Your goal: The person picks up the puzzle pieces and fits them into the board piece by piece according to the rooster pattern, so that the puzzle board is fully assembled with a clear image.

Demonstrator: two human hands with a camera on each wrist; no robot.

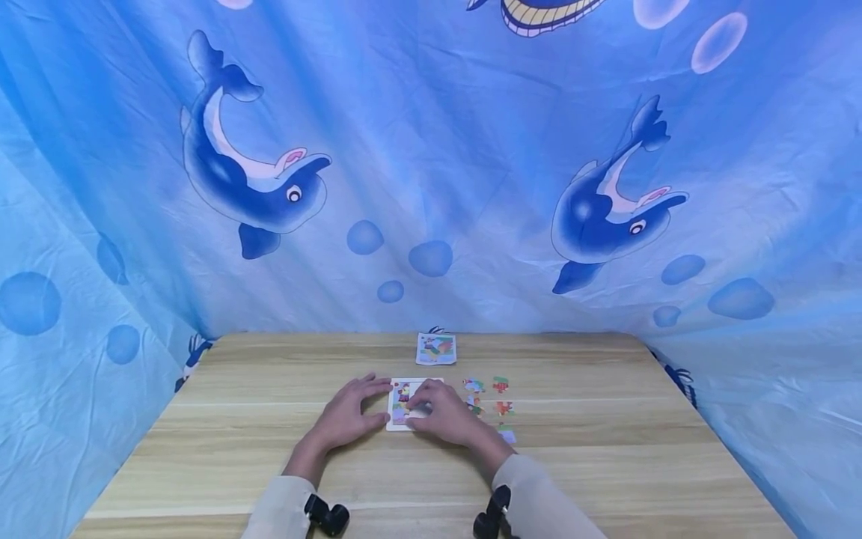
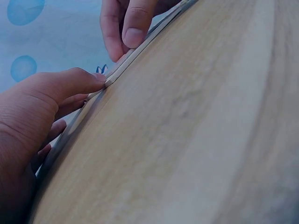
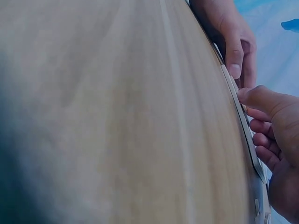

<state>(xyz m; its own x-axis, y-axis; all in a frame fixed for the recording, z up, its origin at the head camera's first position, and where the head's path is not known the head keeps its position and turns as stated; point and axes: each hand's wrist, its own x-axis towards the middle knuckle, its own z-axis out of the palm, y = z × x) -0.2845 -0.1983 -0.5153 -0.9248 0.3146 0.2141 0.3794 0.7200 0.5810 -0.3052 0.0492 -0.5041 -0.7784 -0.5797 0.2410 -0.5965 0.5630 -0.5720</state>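
Note:
A small white-framed jigsaw tray (image 1: 397,427) lies on the table, with colourful pieces fitted along its left side. My left hand (image 1: 348,413) rests beside the tray, thumb and forefinger spread apart with their tips touching its left edge. Over the tray's right part is my right hand (image 1: 441,413); its thumb and forefinger pinch a jigsaw piece low against the tray, mostly hidden by the fingers. In the right wrist view, the remaining fingers (image 3: 265,142) of that hand are curled. Both wrist views show the tray edge-on.
Several loose jigsaw pieces (image 1: 503,409) lie right of the tray, some partly behind the right hand. A picture card (image 1: 436,349) with a similar design sits near the back edge of the wooden table (image 1: 592,434). Behind hangs a blue dolphin-print cloth (image 1: 431,165).

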